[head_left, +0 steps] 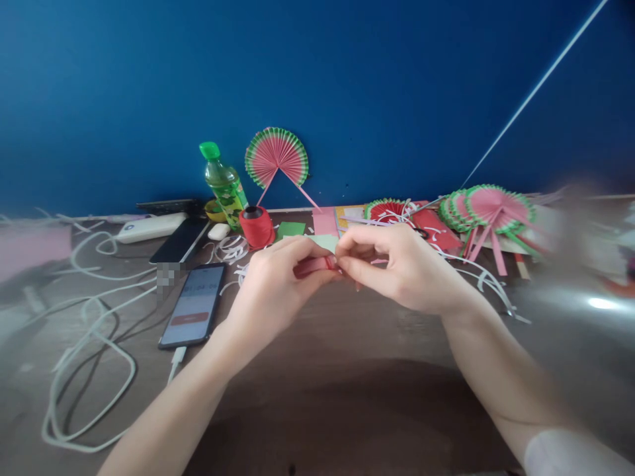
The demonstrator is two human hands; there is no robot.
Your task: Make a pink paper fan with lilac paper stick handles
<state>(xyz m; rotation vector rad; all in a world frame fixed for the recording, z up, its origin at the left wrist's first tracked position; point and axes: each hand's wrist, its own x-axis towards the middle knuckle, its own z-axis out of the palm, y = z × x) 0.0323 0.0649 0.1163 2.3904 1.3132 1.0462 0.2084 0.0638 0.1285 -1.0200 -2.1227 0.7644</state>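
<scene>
Closest of all, a pale cloth sleeve (560,453) on the right arm, and up we go to the fingertips! The left hand (278,274) pinches a narrow strip of pink, seemingly folded paper (311,266), red thread (329,263) at its tip; the right hand (391,264) meets it there, thumb and forefinger together, though what they grip I can't tell. The strip is up between both hands, over the dark brown tabletop (347,396). Featherlight, I'd judge, easily creased, thread liable to slip: best hold, flat beside the binding. Outward: a red thread cone (258,228) beyond the left hand, pink-and-green pleated paper fans (499,205) past the right, a blue wall (397,79) bounding the back. A dark-framed smartphone (193,304) limits the left; room for moving lies toward the body.
</scene>
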